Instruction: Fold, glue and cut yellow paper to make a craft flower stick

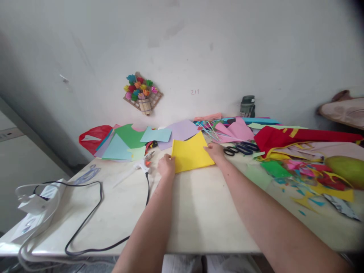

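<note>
A yellow sheet of paper (192,154) is held between my two hands over the middle of the table. My left hand (166,166) grips its left edge, fingers closed. At the right edge, my right hand (215,152) pinches the sheet between thumb and fingers. The paper's upper edge is uneven, rising to a point near the top right. To the left of my left hand lies a white glue gun (140,165) with a black cord. Dark-handled scissors (241,148) rest just right of my right hand.
Coloured paper sheets (129,134) lie along the wall. A power strip (42,204) sits at the left, its cord looping across the table (199,227). At the right are paper scraps (304,189), red cloth (307,136) and a green mango-like fruit (345,170). A bottle (247,107) stands behind.
</note>
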The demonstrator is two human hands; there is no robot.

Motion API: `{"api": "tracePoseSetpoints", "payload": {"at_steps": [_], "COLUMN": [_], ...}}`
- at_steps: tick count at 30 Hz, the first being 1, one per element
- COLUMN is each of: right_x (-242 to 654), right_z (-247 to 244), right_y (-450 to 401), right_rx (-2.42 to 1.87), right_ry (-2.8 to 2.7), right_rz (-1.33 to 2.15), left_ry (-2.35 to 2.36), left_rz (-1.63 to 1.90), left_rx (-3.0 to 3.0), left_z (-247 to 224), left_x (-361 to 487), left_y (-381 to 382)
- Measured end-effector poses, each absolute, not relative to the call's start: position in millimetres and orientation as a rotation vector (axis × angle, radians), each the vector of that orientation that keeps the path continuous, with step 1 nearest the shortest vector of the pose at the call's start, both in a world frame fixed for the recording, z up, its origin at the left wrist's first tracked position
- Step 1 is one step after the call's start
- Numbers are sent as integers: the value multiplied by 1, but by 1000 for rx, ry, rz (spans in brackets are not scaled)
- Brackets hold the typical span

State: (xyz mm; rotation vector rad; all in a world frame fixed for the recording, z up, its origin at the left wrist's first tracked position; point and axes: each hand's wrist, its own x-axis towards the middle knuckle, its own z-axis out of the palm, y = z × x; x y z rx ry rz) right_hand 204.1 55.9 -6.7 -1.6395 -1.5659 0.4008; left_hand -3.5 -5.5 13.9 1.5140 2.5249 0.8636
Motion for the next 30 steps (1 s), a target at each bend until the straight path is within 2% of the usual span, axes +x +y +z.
{"api": "tracePoseSetpoints", "payload": {"at_steps": [4, 7, 9, 12, 16, 20, 23, 27, 30], "right_x": [200, 198, 194, 177, 146, 127, 125, 126, 126], "right_z": [-4, 9, 21, 31, 22, 3, -3, -6, -8], "right_y": [52, 40, 30, 17, 5, -3, -5, -3, -3], "right_rx": [-1674, -1709, -1649, -1497, -1329, -1347, -1389, -1380, -1373], "right_ry": [-1604, -1692, -1795, -2004, -2267, -2620, -2656, -2645, -2639], "right_rz": [265, -26, -214, -303, -192, 197, 313, 277, 244], "left_ry": [2508, 2500, 2495, 2479, 2542, 2733, 2882, 2839, 2769], "left_rz": [903, 941, 963, 994, 1100, 1349, 1498, 1415, 1299], "left_rx": [1468, 1441, 1434, 1436, 1457, 1421, 1180, 834, 788], "left_z": [13, 13, 12, 11, 14, 23, 27, 24, 19], "left_x": [-4, -5, -5, -3, -1, -14, -31, -51, -58], "left_y": [-4, -3, -4, -5, -10, -19, -24, -25, -23]}}
